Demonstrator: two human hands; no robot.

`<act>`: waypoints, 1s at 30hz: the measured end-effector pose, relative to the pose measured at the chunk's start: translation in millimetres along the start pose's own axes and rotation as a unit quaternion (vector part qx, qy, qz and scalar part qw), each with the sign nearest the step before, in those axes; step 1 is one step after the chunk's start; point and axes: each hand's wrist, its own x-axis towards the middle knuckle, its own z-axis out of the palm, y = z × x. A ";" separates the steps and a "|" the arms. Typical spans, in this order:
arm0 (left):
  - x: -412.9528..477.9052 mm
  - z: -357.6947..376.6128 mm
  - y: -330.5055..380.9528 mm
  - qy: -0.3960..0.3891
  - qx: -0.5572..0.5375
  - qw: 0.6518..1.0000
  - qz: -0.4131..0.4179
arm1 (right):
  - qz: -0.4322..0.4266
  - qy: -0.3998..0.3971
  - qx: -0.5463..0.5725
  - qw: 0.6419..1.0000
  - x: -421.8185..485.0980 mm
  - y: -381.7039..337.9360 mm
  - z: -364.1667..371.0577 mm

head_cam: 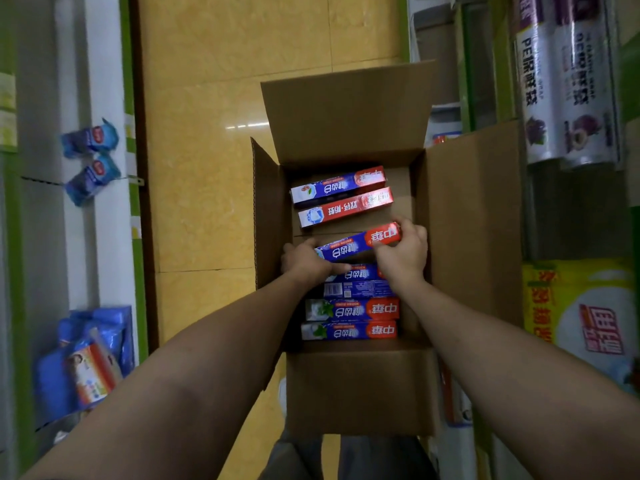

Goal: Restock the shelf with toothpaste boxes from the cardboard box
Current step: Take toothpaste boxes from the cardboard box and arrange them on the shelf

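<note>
An open cardboard box (471,216) stands on the floor with its flaps spread. Inside lie several blue-and-red toothpaste boxes. Both hands hold one blue-and-red toothpaste box (353,245) in the middle of the carton, tilted a little. My left hand (304,259) grips its left end, and my right hand (403,249) grips its red right end. Two boxes (341,195) lie at the far side. Several more (351,310) are stacked at the near side, under my wrists.
A yellow tiled aisle floor (225,150) runs ahead. The left shelf (104,81) holds blue packets (91,161) and blue bags (86,358). The right shelf holds plastic-wrap rolls (568,95) and a yellow-green package (581,313).
</note>
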 end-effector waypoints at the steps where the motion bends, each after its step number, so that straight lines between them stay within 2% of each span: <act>1: -0.3 -1.5 1.4 0.004 0.016 1.000 0.015 | -0.022 0.008 0.005 1.000 -0.5 -3.4 -0.9; 4: -4.2 -7.7 5.1 -0.015 0.089 0.994 0.057 | -0.084 0.021 0.034 0.996 -2.2 -12.8 -3.1; 6: -8.1 -11.4 3.9 -0.013 0.107 0.992 0.067 | -0.073 0.018 0.082 0.994 -2.5 -14.4 -6.1; 8: -9.9 -14.1 -1.2 0.013 0.076 0.995 0.069 | -0.045 0.019 0.075 0.996 -4.1 -8.6 -9.6; 10: -12.0 -16.5 -4.1 0.040 0.023 0.997 0.063 | -0.052 0.003 -0.076 0.996 -3.1 0.9 -13.7; 11: -12.1 -17.1 -4.1 0.046 -0.005 0.997 0.061 | -0.068 -0.031 -0.193 0.978 -4.1 4.8 -14.8; 12: -12.1 -17.3 -2.6 0.047 -0.029 0.997 0.058 | -0.090 -0.080 -0.300 0.946 -5.1 7.2 -14.0; 14: -13.6 -17.3 3.5 0.046 -0.068 0.996 0.045 | -0.116 -0.158 -0.404 0.893 -7.2 10.2 -10.9; 19: -13.4 -12.9 6.1 0.027 -0.137 0.990 0.019 | -0.107 -0.167 -0.395 0.897 -4.3 15.7 -5.6; 24: -21.7 -22.9 9.4 0.032 -0.131 0.990 0.030 | -0.111 -0.152 -0.362 0.913 -4.8 10.1 -13.6; 30: -56.7 -60.9 40.7 0.076 -0.158 0.978 0.113 | -0.078 -0.085 -0.280 0.953 -24.2 -33.7 -42.4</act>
